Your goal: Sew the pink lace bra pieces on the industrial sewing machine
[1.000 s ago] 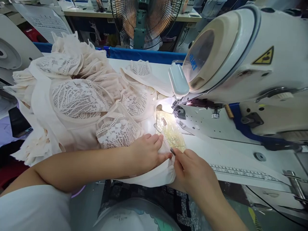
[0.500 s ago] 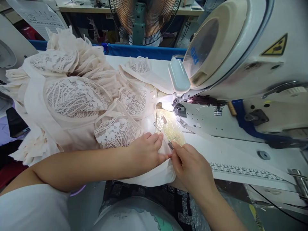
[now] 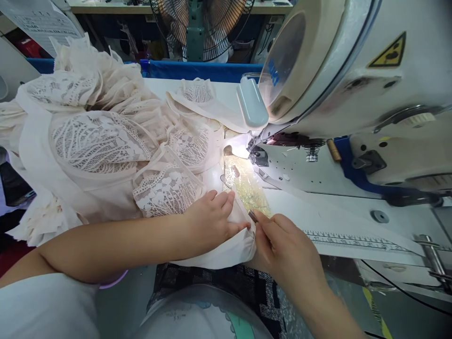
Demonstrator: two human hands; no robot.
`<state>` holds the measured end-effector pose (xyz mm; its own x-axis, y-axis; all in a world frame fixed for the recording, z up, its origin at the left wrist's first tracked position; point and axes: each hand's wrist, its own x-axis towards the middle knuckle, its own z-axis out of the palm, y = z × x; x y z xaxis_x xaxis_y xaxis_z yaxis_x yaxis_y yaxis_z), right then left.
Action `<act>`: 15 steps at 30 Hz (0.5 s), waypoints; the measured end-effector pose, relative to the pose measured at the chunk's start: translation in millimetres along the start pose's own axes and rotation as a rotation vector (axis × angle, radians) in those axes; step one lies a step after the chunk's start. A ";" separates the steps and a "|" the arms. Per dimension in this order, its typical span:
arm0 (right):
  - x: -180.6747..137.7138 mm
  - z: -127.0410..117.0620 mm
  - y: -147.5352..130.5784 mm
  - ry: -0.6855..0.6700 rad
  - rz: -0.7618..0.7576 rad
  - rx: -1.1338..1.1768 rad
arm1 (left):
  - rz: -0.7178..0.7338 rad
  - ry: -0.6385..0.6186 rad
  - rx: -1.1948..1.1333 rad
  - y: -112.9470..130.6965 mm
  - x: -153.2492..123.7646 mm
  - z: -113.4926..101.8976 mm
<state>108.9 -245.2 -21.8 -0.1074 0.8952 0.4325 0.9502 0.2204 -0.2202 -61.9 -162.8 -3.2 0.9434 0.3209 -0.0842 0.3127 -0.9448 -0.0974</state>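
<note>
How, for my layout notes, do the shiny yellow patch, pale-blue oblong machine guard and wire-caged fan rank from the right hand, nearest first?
1. Yellow patch, just beyond right hand.
2. Blue guard, on machine.
3. Fan, far back.

The white sewing table [image 3: 339, 214] carries a heap of cream lace bra pieces [image 3: 102, 141], an industrial sewing machine [image 3: 328, 89] standing beside them, and a ruler strip [image 3: 349, 240] along the near edge.

- A smooth off-white fabric piece [image 3: 236, 248] is laid creased, its near edge curved, on the near side of the sewing machine [image 3: 339, 80].
- A small metal tool [image 3: 253, 216], mostly hidden, is held tilted there.
</note>
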 end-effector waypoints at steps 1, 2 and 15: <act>3.3 4.1 -0.1 0.016 -0.006 -0.008 | 0.006 -0.011 0.008 -0.1 0.4 0.0; 6.5 8.0 -0.2 0.024 -0.018 -0.020 | 0.011 -0.020 0.018 -0.2 0.8 0.2; -8.6 -9.3 0.1 -0.091 -0.088 -0.059 | -0.015 -0.054 0.015 1.7 1.8 0.1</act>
<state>112.6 -256.5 -17.4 -0.2151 0.9055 0.3658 0.9512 0.2792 -0.1317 -59.6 -163.8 -3.7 0.9311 0.3385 -0.1357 0.3248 -0.9389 -0.1140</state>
